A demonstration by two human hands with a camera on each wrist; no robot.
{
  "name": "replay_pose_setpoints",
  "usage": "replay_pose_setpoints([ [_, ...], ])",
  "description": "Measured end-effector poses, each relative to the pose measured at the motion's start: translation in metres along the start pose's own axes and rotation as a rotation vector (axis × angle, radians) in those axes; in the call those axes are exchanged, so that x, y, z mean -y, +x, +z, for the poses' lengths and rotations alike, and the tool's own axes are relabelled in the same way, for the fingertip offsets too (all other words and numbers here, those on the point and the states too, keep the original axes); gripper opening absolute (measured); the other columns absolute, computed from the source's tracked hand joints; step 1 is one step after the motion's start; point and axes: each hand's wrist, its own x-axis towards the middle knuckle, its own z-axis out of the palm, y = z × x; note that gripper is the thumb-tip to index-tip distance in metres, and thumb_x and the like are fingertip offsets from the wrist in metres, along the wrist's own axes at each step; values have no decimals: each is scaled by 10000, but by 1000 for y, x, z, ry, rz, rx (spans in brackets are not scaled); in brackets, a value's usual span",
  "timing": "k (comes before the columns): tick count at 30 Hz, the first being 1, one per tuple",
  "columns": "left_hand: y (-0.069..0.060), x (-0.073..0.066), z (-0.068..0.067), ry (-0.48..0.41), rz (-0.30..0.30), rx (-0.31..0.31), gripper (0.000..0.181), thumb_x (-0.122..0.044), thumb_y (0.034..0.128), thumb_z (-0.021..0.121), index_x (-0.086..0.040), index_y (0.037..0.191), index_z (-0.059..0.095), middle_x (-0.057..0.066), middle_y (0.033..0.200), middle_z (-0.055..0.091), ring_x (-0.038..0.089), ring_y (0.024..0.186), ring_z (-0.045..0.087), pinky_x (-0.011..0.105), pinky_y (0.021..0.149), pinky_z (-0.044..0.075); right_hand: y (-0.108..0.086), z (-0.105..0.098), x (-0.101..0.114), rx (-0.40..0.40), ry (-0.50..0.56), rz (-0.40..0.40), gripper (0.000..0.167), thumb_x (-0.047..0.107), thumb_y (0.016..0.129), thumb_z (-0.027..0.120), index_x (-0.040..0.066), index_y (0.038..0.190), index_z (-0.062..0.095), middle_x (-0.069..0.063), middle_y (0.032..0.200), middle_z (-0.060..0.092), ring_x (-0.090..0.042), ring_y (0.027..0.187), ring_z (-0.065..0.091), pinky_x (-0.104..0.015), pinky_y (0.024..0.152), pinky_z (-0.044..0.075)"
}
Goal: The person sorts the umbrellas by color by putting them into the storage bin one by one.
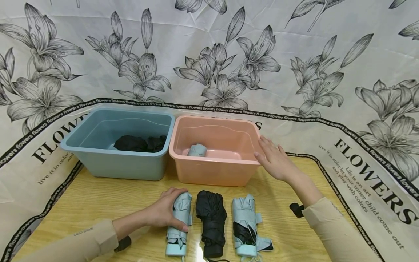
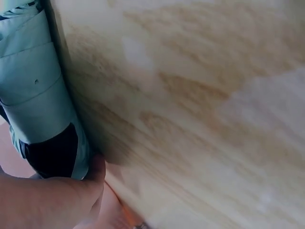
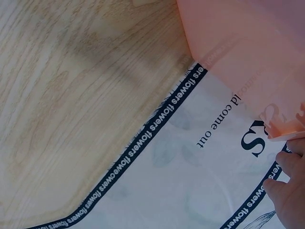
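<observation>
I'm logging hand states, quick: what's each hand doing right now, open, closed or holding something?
Left hand: closed, holding the leftmost pale blue umbrella.
Right hand: open, touching the edge of the pink bin.

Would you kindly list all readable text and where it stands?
"FLOWERS": floral cloth, whole at right.
"flowers": repeated on black border.
"Life is an art", "live it in color let your inner child come out", "and play with colors": same cloth.
Left sleeve, right sleeve: markings too small to read.
</observation>
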Motion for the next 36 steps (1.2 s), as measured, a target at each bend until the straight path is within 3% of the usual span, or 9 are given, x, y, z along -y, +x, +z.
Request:
replay_pose_setpoints([
  [14,-11,-3,6,-95,-1,-109,1139,-389,598,1035,-136,1544,453,98,1436,456,352,1299,407,606,1047,402,1,-1,-1,0,0,-3,739,492,1129,286,-14,1651,152,-196,1729,80,-459,1573,67,-685,1220,14],
  [19,-15,-1,7,-135,23,-175,1108,-365,573,1047,-162,1512,497,61,1421,470,312,1269,413,545,1021,411,1,-2,0,6,1,1,741,496,1129,283,-8,1654,139,-198,1729,78,-459,1574,60,-682,1221,12],
  [26,-17,3,6,-206,68,-265,862,-321,647,1018,-191,1392,604,65,1380,511,296,1269,489,525,1056,416,1,-2,0,13,11,6,739,494,1130,282,-6,1655,138,-195,1730,72,-455,1576,52,-685,1219,6],
  [36,-18,-2,0,-320,62,-305,668,-269,741,971,-226,1335,669,43,1386,542,291,1286,497,508,1043,418,1,-1,-1,3,9,-1,736,491,1130,285,-7,1654,146,-198,1729,83,-456,1575,59,-693,1216,15],
])
